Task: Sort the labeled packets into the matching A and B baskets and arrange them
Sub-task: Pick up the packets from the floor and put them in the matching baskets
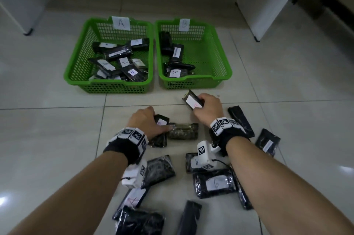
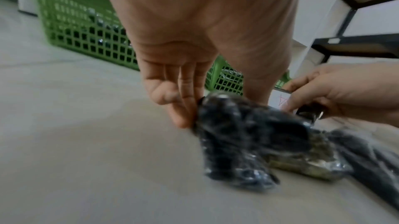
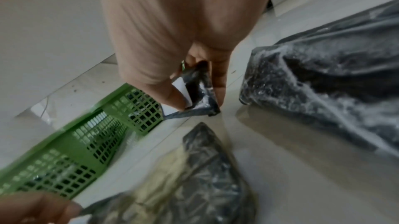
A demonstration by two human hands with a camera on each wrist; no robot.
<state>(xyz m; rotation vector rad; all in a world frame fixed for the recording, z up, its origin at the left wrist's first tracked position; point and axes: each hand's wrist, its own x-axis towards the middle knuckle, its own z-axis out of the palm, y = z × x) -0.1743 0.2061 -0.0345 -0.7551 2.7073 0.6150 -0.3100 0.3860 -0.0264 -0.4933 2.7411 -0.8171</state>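
Note:
Two green baskets stand side by side on the floor: basket A [image 1: 80, 74] on the left holds several black packets, basket B [image 1: 220, 56] on the right holds a few. My right hand [image 1: 206, 108] pinches a black packet with a red "A" label [image 1: 193, 101] just in front of basket B, lifted off the floor. In the right wrist view this packet [image 3: 199, 91] sits between thumb and fingers. My left hand [image 1: 147, 121] grips a black packet [image 1: 160, 131] lying on the floor; its fingers [image 2: 181, 98] curl round the packet's end [image 2: 237, 133].
Several more black packets lie on the tiles around my forearms, among them one labelled B [image 1: 214, 185], one labelled A [image 1: 134, 199] and an olive one [image 1: 183, 131]. White furniture legs [image 1: 257, 38] stand behind the baskets at left and right.

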